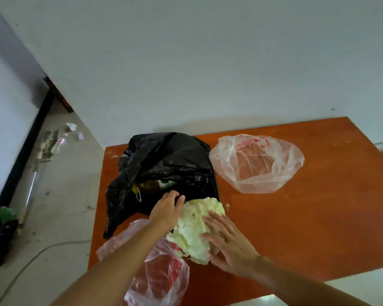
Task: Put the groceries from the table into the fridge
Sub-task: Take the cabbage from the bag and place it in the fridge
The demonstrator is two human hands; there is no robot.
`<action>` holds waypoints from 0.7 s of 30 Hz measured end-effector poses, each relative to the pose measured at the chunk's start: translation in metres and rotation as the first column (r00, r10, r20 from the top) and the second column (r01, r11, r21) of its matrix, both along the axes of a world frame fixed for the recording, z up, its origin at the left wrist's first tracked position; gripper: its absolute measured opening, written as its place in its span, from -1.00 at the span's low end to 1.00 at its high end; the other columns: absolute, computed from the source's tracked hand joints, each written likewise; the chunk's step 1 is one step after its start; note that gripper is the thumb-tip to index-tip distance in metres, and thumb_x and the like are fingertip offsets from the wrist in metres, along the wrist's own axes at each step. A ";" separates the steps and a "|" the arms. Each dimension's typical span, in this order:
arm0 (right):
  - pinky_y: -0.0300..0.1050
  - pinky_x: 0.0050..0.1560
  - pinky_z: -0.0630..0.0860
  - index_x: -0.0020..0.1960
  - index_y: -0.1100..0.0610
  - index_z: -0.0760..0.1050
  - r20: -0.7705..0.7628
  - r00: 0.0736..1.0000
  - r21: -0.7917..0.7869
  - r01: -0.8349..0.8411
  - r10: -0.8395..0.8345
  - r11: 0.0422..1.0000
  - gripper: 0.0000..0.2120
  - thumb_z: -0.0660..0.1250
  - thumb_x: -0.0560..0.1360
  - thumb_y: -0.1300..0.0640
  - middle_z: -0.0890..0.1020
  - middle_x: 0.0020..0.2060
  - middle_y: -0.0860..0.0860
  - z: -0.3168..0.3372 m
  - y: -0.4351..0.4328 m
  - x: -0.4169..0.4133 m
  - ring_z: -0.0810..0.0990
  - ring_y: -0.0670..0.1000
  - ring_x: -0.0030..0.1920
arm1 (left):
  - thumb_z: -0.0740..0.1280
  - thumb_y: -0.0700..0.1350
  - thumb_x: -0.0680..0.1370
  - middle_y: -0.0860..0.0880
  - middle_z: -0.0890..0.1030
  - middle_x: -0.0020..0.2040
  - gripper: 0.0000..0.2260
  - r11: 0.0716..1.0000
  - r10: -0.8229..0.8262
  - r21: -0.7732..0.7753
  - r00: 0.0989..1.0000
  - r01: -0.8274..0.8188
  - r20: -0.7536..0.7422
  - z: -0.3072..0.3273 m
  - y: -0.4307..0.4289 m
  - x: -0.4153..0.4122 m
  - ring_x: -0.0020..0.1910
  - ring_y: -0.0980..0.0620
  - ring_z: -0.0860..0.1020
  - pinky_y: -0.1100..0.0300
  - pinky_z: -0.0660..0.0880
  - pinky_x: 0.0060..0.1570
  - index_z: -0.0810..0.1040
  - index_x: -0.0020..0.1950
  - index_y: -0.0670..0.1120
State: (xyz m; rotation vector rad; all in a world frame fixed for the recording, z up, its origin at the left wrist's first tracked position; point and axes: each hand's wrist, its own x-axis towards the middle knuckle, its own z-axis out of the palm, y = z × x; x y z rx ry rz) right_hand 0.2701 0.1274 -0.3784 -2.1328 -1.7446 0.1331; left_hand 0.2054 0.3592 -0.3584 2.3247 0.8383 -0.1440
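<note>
A crumpled black plastic bag (164,164) sits open at the left end of the orange-brown wooden table (296,217), its glossy folds slumped around something yellow and green that I cannot make out, and it presses right against the far end of the pale green, leafy head of cabbage (195,228) I am handling. A thin, translucent pink-tinted plastic bag (257,162) lies puffed and open farther back on the table, apart from the rest. A second clear bag with red print (161,270) lies wrinkled under my left forearm at the near edge, touching the cabbage's near end. My left hand (167,210) rests on the cabbage's left side, fingers curled toward the black bag's mouth. My right hand (228,244) lies flat against its right side, fingers spread. Both palms press the ruffled, layered leaves between them; neither is closed into a fist. The cabbage lies on the table between the bags. Scraps of litter (58,138) are scattered on the grey floor (60,206) by the white wall.
</note>
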 end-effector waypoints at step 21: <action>-0.21 0.35 0.16 0.49 -0.12 0.20 -0.609 0.630 -0.090 0.549 -0.482 0.831 -0.35 -0.06 0.51 -0.41 0.17 0.50 -0.16 -0.012 0.026 0.006 -0.02 -0.43 0.40 | -0.11 0.36 0.49 -0.05 0.34 0.43 -0.27 0.967 0.236 -0.157 0.939 -0.201 0.249 -0.012 -0.083 -0.017 0.38 0.03 0.34 0.28 0.23 0.24 0.26 0.48 -0.06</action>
